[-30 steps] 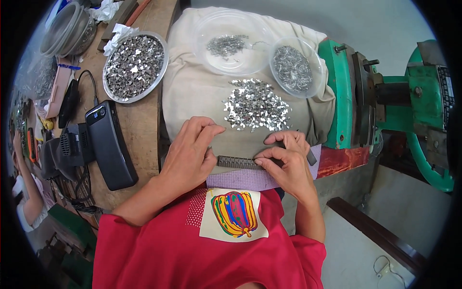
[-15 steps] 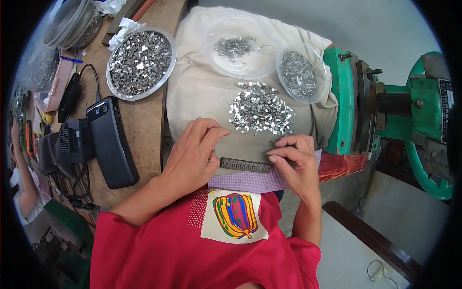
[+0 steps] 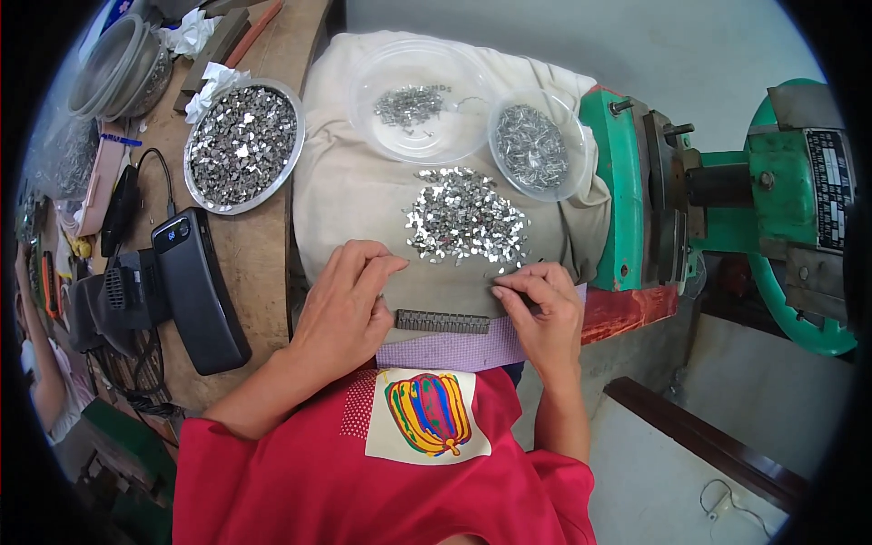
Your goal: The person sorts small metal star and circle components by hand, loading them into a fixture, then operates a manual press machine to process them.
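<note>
Your left hand (image 3: 343, 304) and right hand (image 3: 543, 309) press curled fingers beside the toothed metal strip (image 3: 442, 322); a nudge could scatter the shiny pile (image 3: 466, 216) just beyond it.

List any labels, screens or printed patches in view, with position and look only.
Small lit display: top end of the black slab-shaped device on the wooden bench, far left.
Metal nameplate: grey rectangle on the green machine, far right.
Printed patch: white square with a multicoloured striped shape, on the red shirt, bottom centre.
</note>
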`<state>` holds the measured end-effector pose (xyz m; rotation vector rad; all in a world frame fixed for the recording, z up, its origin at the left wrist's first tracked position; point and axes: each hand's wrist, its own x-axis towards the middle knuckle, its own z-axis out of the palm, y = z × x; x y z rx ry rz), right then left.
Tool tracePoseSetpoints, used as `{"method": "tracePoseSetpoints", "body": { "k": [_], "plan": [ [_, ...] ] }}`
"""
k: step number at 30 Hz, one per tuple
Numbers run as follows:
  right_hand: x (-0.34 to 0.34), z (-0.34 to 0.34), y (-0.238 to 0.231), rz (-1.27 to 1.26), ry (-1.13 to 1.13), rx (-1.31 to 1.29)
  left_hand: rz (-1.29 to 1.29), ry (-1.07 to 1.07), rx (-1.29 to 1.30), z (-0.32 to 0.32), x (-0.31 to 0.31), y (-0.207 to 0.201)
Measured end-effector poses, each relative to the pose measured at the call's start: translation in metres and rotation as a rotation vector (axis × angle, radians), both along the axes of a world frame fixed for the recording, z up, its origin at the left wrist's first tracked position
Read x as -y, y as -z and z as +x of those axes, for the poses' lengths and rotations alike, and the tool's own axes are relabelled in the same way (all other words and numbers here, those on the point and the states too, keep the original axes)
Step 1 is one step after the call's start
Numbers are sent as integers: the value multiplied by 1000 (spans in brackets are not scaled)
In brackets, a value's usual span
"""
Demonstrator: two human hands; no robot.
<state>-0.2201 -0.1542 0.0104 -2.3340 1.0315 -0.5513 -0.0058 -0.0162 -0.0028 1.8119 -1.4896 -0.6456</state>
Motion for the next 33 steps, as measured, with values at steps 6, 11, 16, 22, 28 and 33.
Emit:
{"method": "tracePoseSetpoints", "body": {
  "k": [6,11,16,22,28,33],
  "plan": [
    [0,13,1,-95,-15,-56,-7,9,-3,1,2,-1],
    [28,17,-27,-151,72,47,17,12,-12,1,-1,2],
    [81,40,-43,-296,51,-3,16,12,-27,0,-4,-1],
    [112,60,-32,-327,-81,-236,49,13,-39,-1,0,-3],
    [111,63,-40,-185,-5,-229,39,10,-31,0,0,-2],
    [108,57,-47,-139,72,-244,48,11,-33,1,1,-1]
  ]
}}
